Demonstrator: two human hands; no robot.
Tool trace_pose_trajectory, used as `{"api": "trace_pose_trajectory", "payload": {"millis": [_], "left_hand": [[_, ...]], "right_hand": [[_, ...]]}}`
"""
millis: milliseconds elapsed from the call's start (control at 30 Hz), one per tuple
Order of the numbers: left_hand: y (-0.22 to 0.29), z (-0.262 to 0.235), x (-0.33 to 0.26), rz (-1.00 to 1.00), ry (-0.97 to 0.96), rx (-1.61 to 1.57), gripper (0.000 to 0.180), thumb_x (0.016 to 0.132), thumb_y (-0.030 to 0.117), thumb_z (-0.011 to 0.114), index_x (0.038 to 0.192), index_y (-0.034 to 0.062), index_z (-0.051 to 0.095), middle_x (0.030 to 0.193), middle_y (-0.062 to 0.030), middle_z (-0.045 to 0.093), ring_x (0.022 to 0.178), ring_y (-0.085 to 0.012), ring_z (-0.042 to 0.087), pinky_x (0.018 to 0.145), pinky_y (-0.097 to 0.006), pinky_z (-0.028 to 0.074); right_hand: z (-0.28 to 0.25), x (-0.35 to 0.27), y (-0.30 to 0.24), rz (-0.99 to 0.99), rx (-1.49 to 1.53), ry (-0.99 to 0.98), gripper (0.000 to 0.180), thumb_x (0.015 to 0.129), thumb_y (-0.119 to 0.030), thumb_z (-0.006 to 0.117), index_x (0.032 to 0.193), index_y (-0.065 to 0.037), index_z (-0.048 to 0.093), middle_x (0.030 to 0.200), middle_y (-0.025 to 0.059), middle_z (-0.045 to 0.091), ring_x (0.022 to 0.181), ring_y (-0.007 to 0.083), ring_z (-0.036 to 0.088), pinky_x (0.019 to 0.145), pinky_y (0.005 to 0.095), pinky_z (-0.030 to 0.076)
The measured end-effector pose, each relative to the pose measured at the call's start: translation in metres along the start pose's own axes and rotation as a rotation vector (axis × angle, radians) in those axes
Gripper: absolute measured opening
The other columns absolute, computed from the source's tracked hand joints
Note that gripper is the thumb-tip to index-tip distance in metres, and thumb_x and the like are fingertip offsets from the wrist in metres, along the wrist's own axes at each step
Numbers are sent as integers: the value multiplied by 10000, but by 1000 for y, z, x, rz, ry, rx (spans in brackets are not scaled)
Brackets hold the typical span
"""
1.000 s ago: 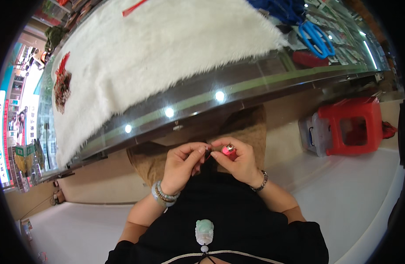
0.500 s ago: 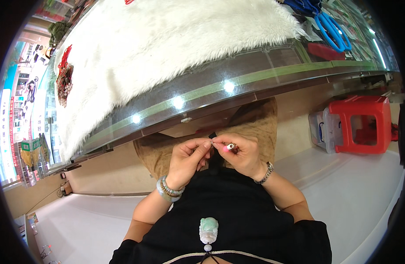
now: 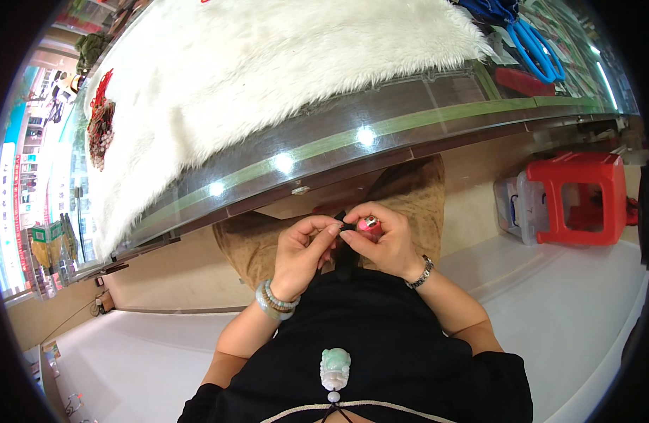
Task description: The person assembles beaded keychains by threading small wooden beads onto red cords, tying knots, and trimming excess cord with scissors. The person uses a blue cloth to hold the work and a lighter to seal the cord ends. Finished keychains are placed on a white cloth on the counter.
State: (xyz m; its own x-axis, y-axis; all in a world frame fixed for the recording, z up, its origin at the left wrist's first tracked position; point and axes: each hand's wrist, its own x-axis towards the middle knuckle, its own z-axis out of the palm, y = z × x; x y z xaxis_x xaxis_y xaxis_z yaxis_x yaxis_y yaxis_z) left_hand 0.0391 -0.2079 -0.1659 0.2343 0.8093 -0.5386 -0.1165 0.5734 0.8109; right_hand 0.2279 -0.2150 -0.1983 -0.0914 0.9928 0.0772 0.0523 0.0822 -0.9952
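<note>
Both hands meet over my lap, below the counter edge. My left hand (image 3: 301, 252) is closed in a pinch, thumb against forefinger; what lies between the fingertips is too small to make out. Close beside it, my right hand (image 3: 386, 243) is curled around a pink lighter (image 3: 369, 225), whose metal top shows between thumb and forefinger. The two hands' fingertips nearly touch. Beaded bracelets and a pale bangle (image 3: 273, 302) circle my left wrist, and a metal watch band (image 3: 424, 272) is on my right.
Ahead runs a glass counter (image 3: 324, 151) with a white fur mat (image 3: 268, 63) on it. Red-corded beads (image 3: 101, 130) lie on the mat's left; blue-handled scissors (image 3: 534, 53) lie at the right. A red stool (image 3: 577, 166) and a clear plastic box (image 3: 532, 215) stand at right.
My right hand has turned, and the lighter in it has tilted, its metal top now higher. The right fingers have shifted slightly; the left hand keeps its pinch in nearly the same place.
</note>
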Motion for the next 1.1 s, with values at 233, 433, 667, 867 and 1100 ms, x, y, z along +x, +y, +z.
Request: {"api": "trace_pose_trajectory", "payload": {"millis": [233,433,667,867,1100], "left_hand": [[-7,1,2,258,42,147,156,995,109,700,1116,14,725,851,19,688,682,-17,566,592,-174,465],[-11,-2,10,249,94,178,167,986,109,714,1115,5,735,890,15,706,689,-18,566,599,-175,470],[-15,-5,18,256,120,138,175,978,104,724,1106,-13,742,983,-5,721,681,-21,557,599,-180,470],[-16,-5,18,294,131,175,160,1006,98,685,1111,-19,717,846,-2,677,665,-46,555,576,-191,433],[-19,-8,21,258,139,154,172,973,114,732,1084,-15,753,977,-4,725,661,-19,551,590,-179,466]], "right_hand": [[0,-2,7,168,-59,-104,238,896,-127,756,1068,-23,628,792,8,623,667,59,557,597,239,449],[7,4,12,82,-151,-74,293,864,-174,738,1100,-63,604,736,77,649,620,221,652,573,354,493],[16,15,23,37,-183,-70,316,862,-236,695,1092,-40,604,788,148,679,709,333,681,630,410,518],[19,21,20,82,-148,-69,304,861,-250,677,1053,-24,612,746,169,669,653,345,665,602,418,505],[20,24,19,120,-153,-91,292,859,-242,678,1039,-21,616,696,174,652,618,335,657,593,418,502]]}}
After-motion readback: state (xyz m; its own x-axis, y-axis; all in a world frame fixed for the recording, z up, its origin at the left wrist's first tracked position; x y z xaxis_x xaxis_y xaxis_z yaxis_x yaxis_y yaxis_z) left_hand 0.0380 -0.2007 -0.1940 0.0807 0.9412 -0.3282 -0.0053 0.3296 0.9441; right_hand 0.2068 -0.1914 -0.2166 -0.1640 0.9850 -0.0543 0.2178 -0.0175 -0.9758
